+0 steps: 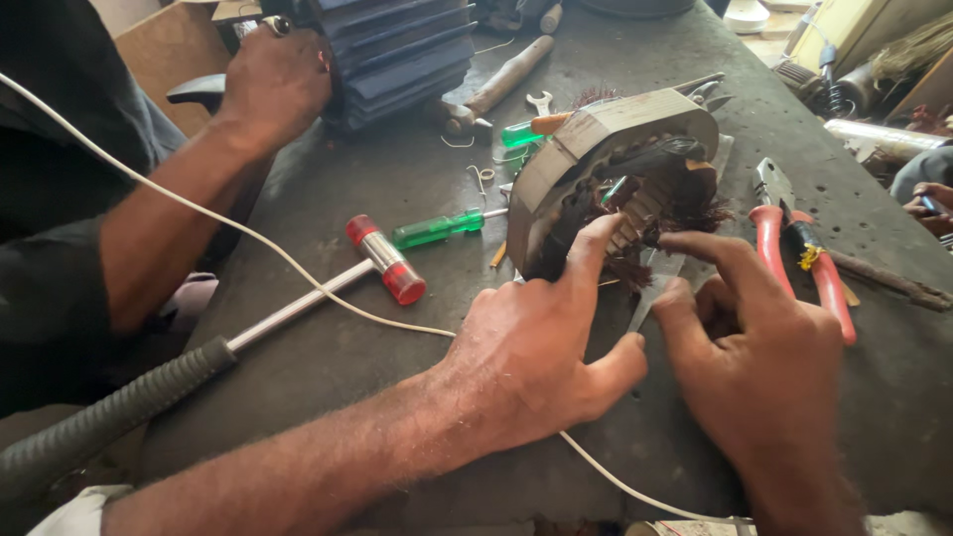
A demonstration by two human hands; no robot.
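Left hand (541,347): fingers spread loosely, forefinger stretched up against the lower rim of the motor stator (606,169), thumb splayed to the right; gripping nothing.

Right hand (764,357): forefinger extended and touching the dark copper windings (685,199) at the stator's opening, other fingers curled under; whether they pinch anything cannot be told.

Motor stator: tilted on edge near the middle of the grey surface (397,179), opening towards the hands.

Red-handled pliers (799,248): just right of the stator.

Green screwdriver (437,228): left of the stator.

Red-capped mallet (382,260): beside the screwdriver.

Wooden-handled hammer (496,84): farther back.

Another person's hand (273,84): rests on a dark finned motor housing (397,50), upper left.
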